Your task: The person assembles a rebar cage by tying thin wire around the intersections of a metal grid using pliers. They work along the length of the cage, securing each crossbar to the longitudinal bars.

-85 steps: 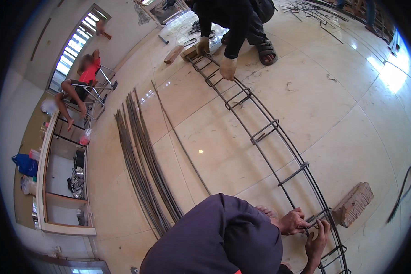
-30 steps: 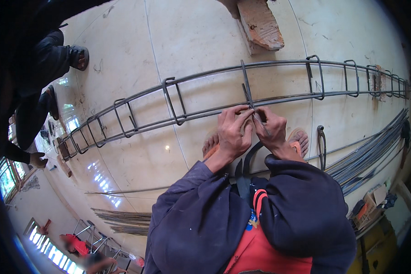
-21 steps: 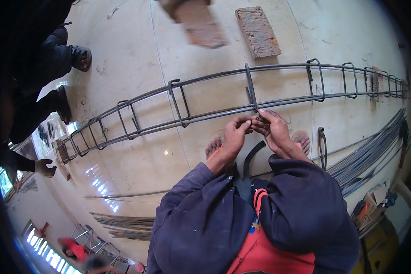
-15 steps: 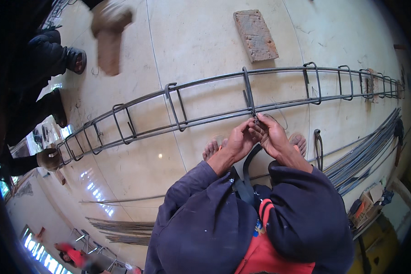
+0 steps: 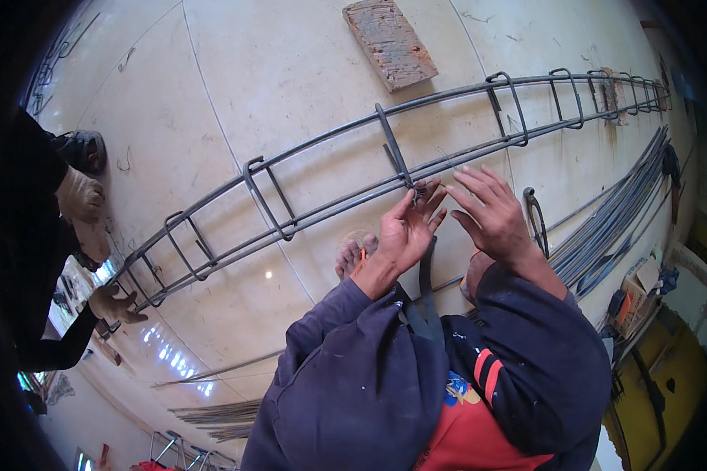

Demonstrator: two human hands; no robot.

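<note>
A long rebar cage (image 5: pixel 322 212) with rectangular stirrups runs across the floor in front of me. My left hand (image 5: pixel 404 235) is at the near bars, by the bottom corner of one stirrup (image 5: pixel 393 145). Its thumb and fingertips pinch a small dark tie wire (image 5: pixel 418 193) at that joint; the fingers partly hide it. Just to the right, my right hand (image 5: pixel 495 213) is open, its fingers spread and pointing toward the joint. Nothing shows in its palm.
A loose brick (image 5: pixel 390 43) lies beyond the cage; another brick (image 5: pixel 613 96) sits under its right end. At left, a co-worker's gloved hand (image 5: pixel 114 304) is at the cage end; the other holds a brick (image 5: pixel 92 240). Rebar rods (image 5: pixel 617 216) and pincers (image 5: pixel 536 220) lie right.
My right hand has come away from the joint and opened, while my left stays there. The co-worker's brick has come down toward the cage's left end. The view has shifted.
</note>
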